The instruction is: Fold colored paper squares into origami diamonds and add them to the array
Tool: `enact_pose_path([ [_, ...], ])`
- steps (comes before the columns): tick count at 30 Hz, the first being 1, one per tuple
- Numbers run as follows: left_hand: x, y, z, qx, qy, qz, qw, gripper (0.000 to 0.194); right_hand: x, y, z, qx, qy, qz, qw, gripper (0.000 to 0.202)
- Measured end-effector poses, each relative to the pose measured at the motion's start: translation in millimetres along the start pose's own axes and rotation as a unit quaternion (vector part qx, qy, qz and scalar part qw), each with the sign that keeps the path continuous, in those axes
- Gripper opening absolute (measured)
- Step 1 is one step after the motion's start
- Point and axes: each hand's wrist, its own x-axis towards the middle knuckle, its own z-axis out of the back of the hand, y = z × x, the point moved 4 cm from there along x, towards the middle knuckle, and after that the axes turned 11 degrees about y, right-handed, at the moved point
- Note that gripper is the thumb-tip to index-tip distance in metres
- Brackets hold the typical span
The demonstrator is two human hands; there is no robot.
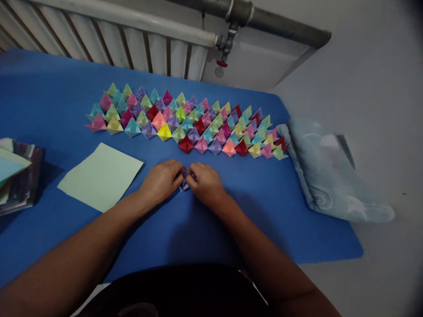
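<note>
My left hand [164, 178] and my right hand [205, 181] meet in front of me, both closed on a small purple folded paper [184, 186]. My fingers cover most of it, and only its lower part and a bit between the hands show. Just beyond my hands stand several rows of folded paper boats [198, 125] in pink, green, blue, purple, red and yellow. A square sheet of pale green paper [102, 176] lies flat to the left, partly beneath my left forearm.
The blue table [211, 237] carries a stack of coloured paper [20, 185] at its left edge. A folded grey-green cloth [340, 176] hangs over the right edge. Behind the table are a white radiator [109, 39] and a pipe with a red valve handle [222, 64].
</note>
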Motion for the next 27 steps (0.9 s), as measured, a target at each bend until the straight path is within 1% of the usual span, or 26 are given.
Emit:
enact_pose_path([
  [1, 0.0, 0.3, 0.6, -0.007, 0.002, 0.0, 1.0, 0.015, -0.3, -0.4, 0.2, 0.009, -0.001, 0.001, 1.0, 0.01],
  [3, -0.5, 2.7, 3.2, -0.056, 0.014, -0.003, 0.998, 0.017, -1.4, -3.7, 1.0, 0.059, 0.003, 0.006, 0.998, 0.003],
  [4, -1.3, 5.0, 5.7, -0.091, 0.018, -0.004, 0.996, 0.021, -2.3, -6.6, 1.9, 0.098, 0.005, 0.009, 0.995, 0.004],
  [6, -4.0, 11.7, 12.5, -0.146, 0.017, 0.012, 0.989, 0.029, -4.8, -14.2, 5.1, 0.181, -0.002, 0.006, 0.983, 0.013],
  [8, -7.7, 19.2, 19.7, -0.163, 0.015, 0.044, 0.986, 0.032, -8.1, -21.1, 9.7, 0.229, -0.018, -0.001, 0.973, 0.014],
  [9, -9.6, 22.1, 22.5, -0.162, 0.02, 0.056, 0.985, 0.031, -9.9, -22.9, 12.2, 0.231, -0.024, 0.002, 0.973, 0.013],
  [11, -12.5, 25.2, 25.8, -0.155, 0.044, 0.062, 0.985, 0.028, -13.7, -21.6, 16.3, 0.204, -0.016, 0.03, 0.978, 0.014],
  [14, -14.6, 26.0, 26.3, -0.134, 0.083, 0.056, 0.986, 0.027, -20.3, -12.1, 18.9, 0.136, 0.025, 0.113, 0.984, 0.023],
  [17, -14.5, 26.3, 24.7, -0.122, 0.098, 0.063, 0.986, 0.03, -26.5, -5.7, 18.8, 0.073, 0.055, 0.161, 0.983, 0.029],
  [23, -11.3, 23.8, 22.3, -0.107, 0.096, 0.054, 0.988, 0.028, -29.3, -1.9, 14.9, -0.028, 0.098, 0.165, 0.981, 0.036],
  [27, -9.0, 20.9, 20.1, -0.111, 0.094, 0.038, 0.989, 0.029, -28.9, 1.1, 13.2, -0.072, 0.103, 0.149, 0.981, 0.037],
])
